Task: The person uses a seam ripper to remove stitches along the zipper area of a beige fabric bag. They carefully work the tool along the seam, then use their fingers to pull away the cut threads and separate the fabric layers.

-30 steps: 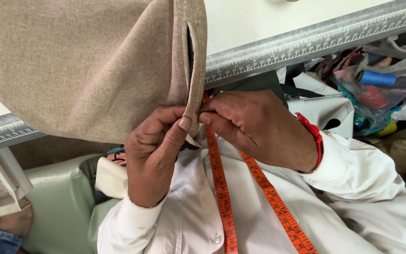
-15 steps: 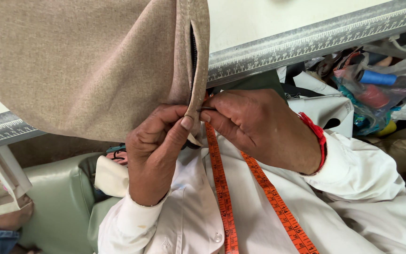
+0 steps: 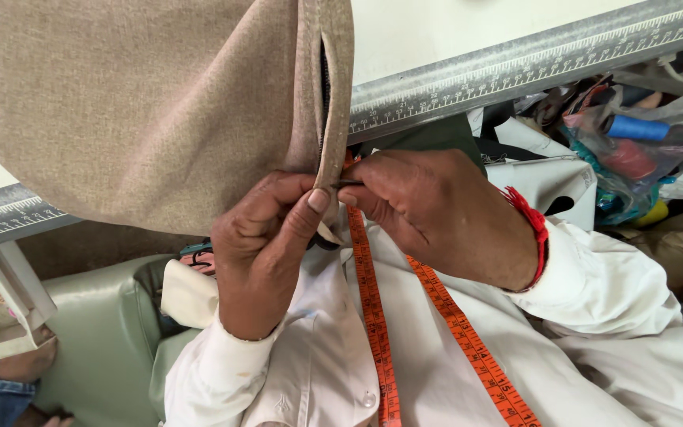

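A beige woven garment piece (image 3: 152, 111) hangs over the table edge, with a dark slit opening (image 3: 324, 87) running down near its right side. My left hand (image 3: 266, 245) pinches the lower corner of the fabric just below the slit, thumb against forefinger. My right hand (image 3: 436, 213), with a red thread around the wrist, pinches the same corner from the right. The fingertips of both hands meet there. An orange measuring tape (image 3: 373, 316) hangs around my neck in two strands over my white shirt.
A long metal ruler edge (image 3: 531, 67) runs along the table's rim. Right of it lie plastic bags with coloured thread spools (image 3: 634, 134). A pale green padded seat (image 3: 96, 332) is at the lower left, beside a white bracket (image 3: 9, 292).
Both hands keep their pinch on the fabric corner; the view has shifted only slightly.
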